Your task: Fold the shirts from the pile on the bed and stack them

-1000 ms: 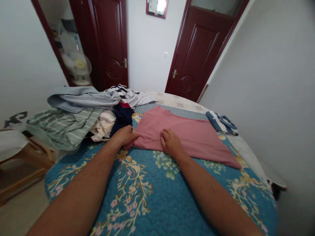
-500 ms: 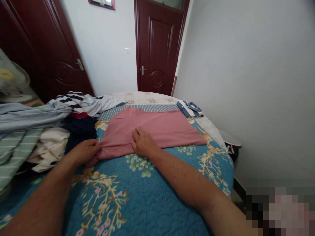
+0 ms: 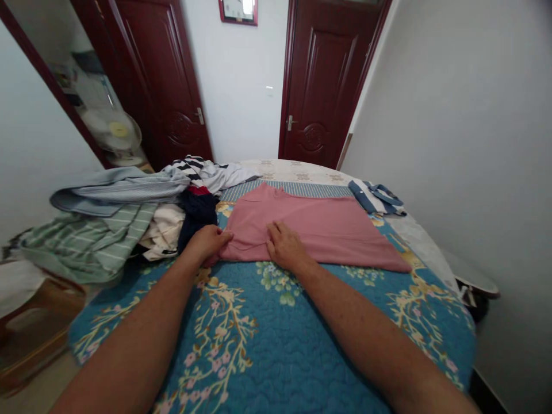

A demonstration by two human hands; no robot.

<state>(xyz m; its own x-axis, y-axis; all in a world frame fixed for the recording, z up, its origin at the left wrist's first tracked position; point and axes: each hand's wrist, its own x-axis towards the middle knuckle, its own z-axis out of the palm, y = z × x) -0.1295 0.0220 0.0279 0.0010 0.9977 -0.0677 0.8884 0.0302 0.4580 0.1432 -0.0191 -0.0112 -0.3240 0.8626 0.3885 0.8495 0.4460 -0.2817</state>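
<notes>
A pink shirt [image 3: 328,221], folded lengthwise, lies across the quilted blue floral cover [image 3: 302,351]. My left hand [image 3: 209,241] is closed on the shirt's near left edge, pinching the fabric between thumb and fingers. Flat on the cloth, a little right of it, rests my right hand [image 3: 284,244] with its fingers stretched out. Small creases run through the fabric between the two hands. Part of the shirt's left end is hidden behind my left hand.
Left of the shirt is a heap of clothes, with a green striped garment [image 3: 90,241], a cream one [image 3: 166,230] and a navy one [image 3: 198,213]. A folded blue-and-white striped shirt [image 3: 375,198] lies at the far right. A wooden stool [image 3: 52,299] and a fan [image 3: 114,129] stand left.
The view has turned left, so everything appears further right. My left hand has moved slightly inward and away from me with the shirt's edge. My right hand stays on the cloth.
</notes>
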